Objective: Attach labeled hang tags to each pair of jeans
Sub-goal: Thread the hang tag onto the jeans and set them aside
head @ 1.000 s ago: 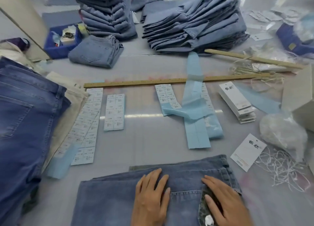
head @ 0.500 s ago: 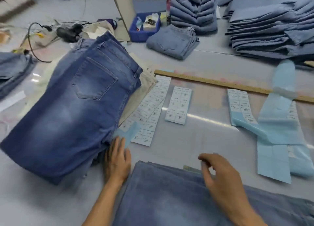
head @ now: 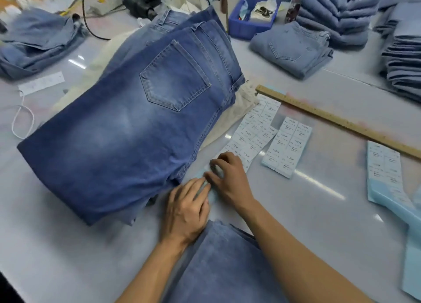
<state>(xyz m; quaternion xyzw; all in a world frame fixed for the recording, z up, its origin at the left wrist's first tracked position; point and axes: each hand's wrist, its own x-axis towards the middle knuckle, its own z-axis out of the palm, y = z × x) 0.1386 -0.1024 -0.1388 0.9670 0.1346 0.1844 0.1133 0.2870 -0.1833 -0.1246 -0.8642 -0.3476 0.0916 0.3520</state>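
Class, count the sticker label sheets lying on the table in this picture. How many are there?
3: a long sheet beside the dark jeans, a short one just right of it, and one at far right. More may lie outside the view.

Single head-worn, wide-angle view, directed forward and steeply downward from above the near edge of the tabletop (head: 341,211). The hands (head: 205,188) are seen close, below centre; the far stacks are curved by lens distortion.
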